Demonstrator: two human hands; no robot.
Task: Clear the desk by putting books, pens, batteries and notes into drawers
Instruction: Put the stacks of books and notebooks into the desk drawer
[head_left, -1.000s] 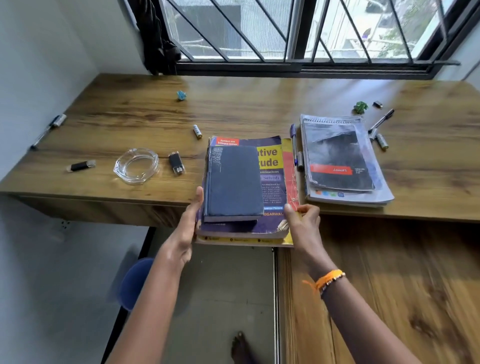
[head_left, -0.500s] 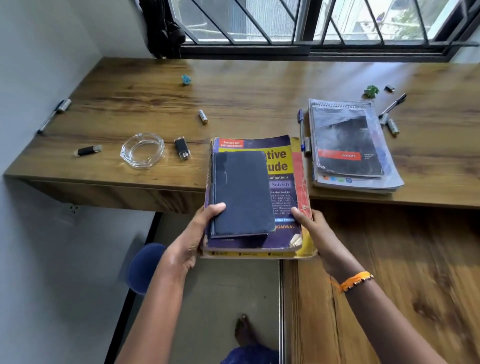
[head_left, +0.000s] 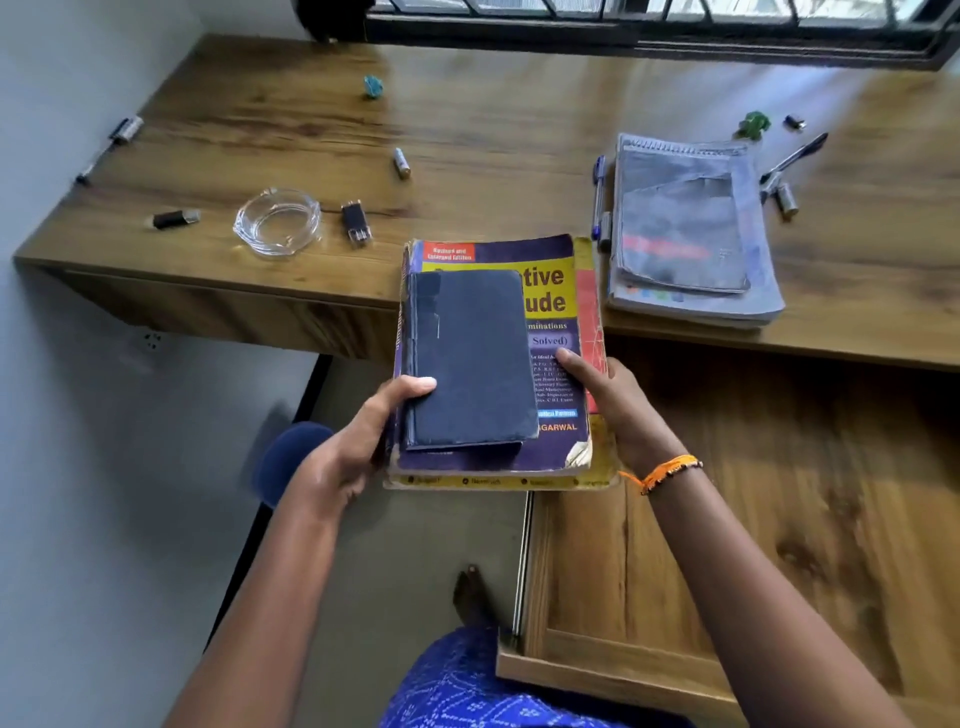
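Wood-grained tabletop (head_left: 519, 135) is being cleared. At six o'clock a stack of books (head_left: 498, 364), worn paperbacks under a matte dark hardcover, is being carried half off the edge, gripped by the left hand (head_left: 358, 441) and right hand (head_left: 613, 405), thumbs clamped on top, probably to steady it. At three o'clock, a spiral notebook (head_left: 691, 228) is lying flat.

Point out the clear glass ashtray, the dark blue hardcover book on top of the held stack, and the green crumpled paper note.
Clear glass ashtray (head_left: 277, 222): head view, its hollow centre.
Dark blue hardcover book (head_left: 472, 358): head view, mid front cover.
Green crumpled paper note (head_left: 756, 123): head view, its middle.
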